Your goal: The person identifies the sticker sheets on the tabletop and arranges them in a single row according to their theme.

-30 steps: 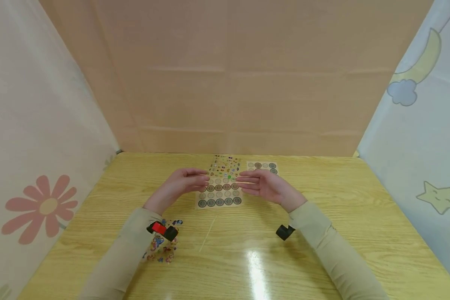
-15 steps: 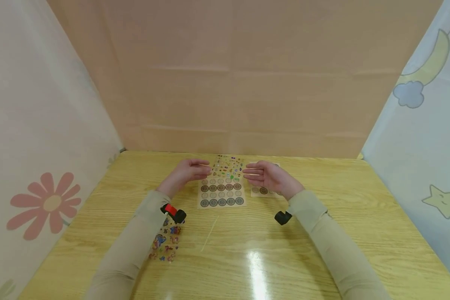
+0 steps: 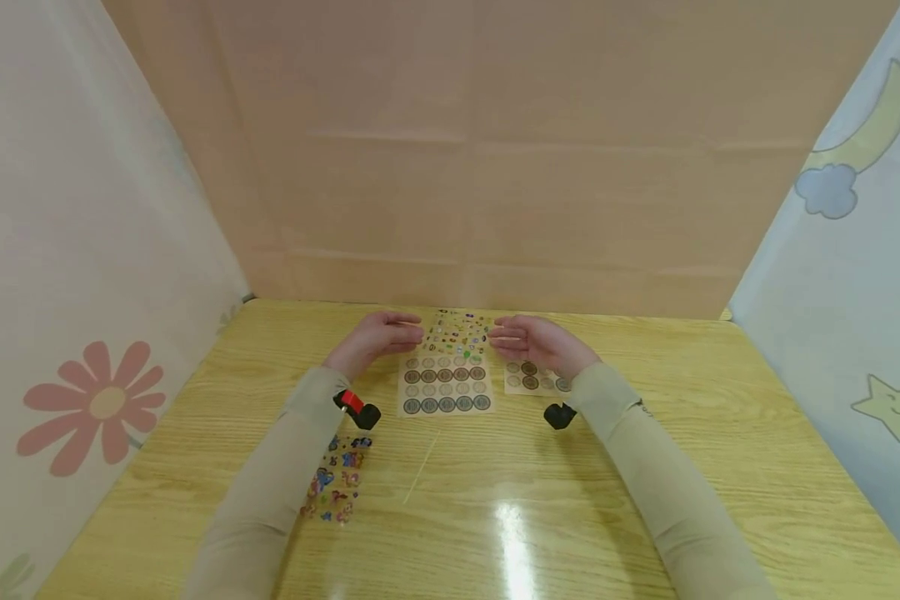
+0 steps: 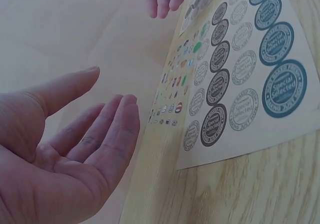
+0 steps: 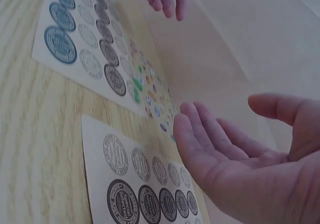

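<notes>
A tan backdrop (image 3: 465, 167) hangs along the back edge of the wooden bench (image 3: 450, 542), while a pale left cloth (image 3: 82, 208) and right cloth (image 3: 870, 283) rise at its side edges. The left sleeve (image 3: 258, 500) and right sleeve (image 3: 671, 492) reach from the near side toward the back edge. Toward that edge, around the middle, the main seal sheet (image 3: 446, 387) lies flat, with four rows of round stickers. The colourful figure sheet (image 3: 337, 483) lies left of the middle, partly covered by the left sleeve. The left hand (image 3: 375, 337) is raised near the back edge, fingers nearly straight, thumb and fingers apart; the right hand (image 3: 546, 342) mirrors it, thumb also apart from its extended fingers, the two well apart. Below the right hand, and partly covered by it, is the second seal sheet (image 3: 531, 379). At the back edge, between the hands, the tiny-sticker sheet (image 3: 457, 332) adjoins the main seal sheet; whether they overlap cannot be told. A thin pale strip (image 3: 420, 469) lies nearer the front; a green spot (image 3: 467, 354) marks where those two sheets meet.
</notes>
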The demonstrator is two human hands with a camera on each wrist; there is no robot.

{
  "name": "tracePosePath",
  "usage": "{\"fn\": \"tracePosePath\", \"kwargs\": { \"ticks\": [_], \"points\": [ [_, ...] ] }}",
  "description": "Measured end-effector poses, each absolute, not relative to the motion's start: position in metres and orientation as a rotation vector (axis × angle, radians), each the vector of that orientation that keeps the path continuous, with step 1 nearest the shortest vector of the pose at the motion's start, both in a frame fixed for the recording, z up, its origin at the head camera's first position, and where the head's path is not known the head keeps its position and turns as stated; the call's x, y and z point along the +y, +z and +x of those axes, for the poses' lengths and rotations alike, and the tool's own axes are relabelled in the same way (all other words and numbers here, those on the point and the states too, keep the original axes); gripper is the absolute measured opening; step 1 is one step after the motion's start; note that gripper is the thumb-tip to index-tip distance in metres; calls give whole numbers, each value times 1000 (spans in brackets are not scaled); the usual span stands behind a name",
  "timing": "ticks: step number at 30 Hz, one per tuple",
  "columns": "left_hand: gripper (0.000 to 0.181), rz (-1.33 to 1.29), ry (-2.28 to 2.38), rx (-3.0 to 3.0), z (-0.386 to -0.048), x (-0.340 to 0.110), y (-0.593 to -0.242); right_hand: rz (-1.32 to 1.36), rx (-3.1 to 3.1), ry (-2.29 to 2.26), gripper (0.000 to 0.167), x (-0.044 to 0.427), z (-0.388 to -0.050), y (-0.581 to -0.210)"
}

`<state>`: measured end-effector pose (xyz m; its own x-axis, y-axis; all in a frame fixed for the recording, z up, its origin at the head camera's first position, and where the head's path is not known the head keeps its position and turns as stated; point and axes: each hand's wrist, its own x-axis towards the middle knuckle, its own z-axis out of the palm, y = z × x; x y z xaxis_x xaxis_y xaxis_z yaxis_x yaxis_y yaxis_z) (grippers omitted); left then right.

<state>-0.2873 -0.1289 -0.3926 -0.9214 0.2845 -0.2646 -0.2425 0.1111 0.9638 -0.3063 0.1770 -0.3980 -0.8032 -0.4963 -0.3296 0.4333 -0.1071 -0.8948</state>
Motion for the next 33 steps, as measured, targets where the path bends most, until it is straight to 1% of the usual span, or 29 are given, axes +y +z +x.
{"fn": "tracePosePath", "kwargs": {
  "ticks": [12,21,33],
  "points": [
    [54,31,1787,2079,-296,-125,-409,-91,1622,-1907,59,171,-319,-407],
    [49,52,1684,2181,-298,-121,-411,-19,1721,-1865,63,167,-329,-413],
    [45,75,1543,2330,-305,-116,-416,-20,1853,-1760,62,168,-335,-416]
  ]
}}
